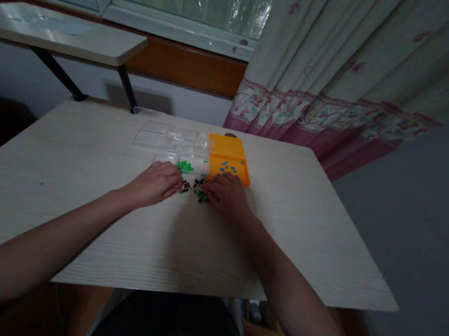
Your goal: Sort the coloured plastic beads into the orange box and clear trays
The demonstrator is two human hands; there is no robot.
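A heap of green and dark beads was seen on the table, between the left hand and the right hand. Both hands' fingers were loosely curled against it; whether a bead was pinched could not be told. Just behind were set a clear box and an orange tray.

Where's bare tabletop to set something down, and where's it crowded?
Bare: table left of the left hand; right of the orange tray and right hand; centre strip at the near edge. Crowded: loose beads between the hands, clear box and tray behind.
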